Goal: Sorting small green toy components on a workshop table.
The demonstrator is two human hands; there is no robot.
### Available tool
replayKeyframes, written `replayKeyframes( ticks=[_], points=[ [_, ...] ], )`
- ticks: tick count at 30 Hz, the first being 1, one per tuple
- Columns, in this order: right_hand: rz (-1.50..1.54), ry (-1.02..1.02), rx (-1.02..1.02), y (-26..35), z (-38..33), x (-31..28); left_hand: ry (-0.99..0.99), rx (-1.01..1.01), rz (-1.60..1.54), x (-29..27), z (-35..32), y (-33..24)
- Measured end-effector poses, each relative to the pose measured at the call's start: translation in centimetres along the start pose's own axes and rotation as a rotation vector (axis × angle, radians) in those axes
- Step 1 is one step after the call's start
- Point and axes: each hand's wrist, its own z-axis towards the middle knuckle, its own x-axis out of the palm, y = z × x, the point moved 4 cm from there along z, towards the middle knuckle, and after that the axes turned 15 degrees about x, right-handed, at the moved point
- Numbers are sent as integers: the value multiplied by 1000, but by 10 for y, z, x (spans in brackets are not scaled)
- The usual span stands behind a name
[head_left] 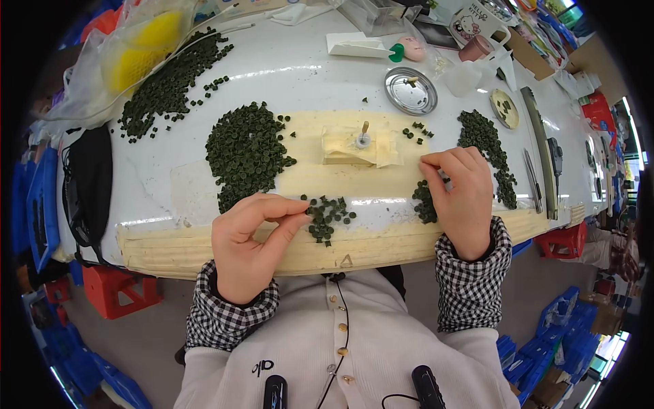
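My left hand [248, 245] is closed in a pinch at the near edge of the table. A small dark green rubber-like piece shows at its fingertips, beside a small pile of the same pieces [329, 217]. Thumb and forefinger of my right hand [464, 194] meet in a pinch; whatever they hold is too small to make out. Another small pile [425, 202] lies beside that hand, partly hidden by it. Between and beyond both hands stands a block wrapped in cream tape [340, 148], with a small metal fitting and upright brownish pin [364, 136] on top.
A large heap of green pieces [245, 150] lies left, another [170, 85] farther back, a third [487, 146] right. Beyond the block are a round metal lid [411, 91] and a white mug [473, 27]. Tweezers [531, 180] lie right; a black pouch [88, 184] hangs left.
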Motion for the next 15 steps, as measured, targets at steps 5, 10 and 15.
replayKeyframes(
  ticks=[5, 10, 15],
  points=[
    [-27, -8, -3, 3, 1, 3, -86, -99, -262, -4, -5, 4],
    [7, -1, -19, 5, 1, 2, -109, -82, -319, -4, -7, 4],
    [223, -29, 13, 23, 11, -13, -90, -51, -329, 2, 3, -2]
  ],
)
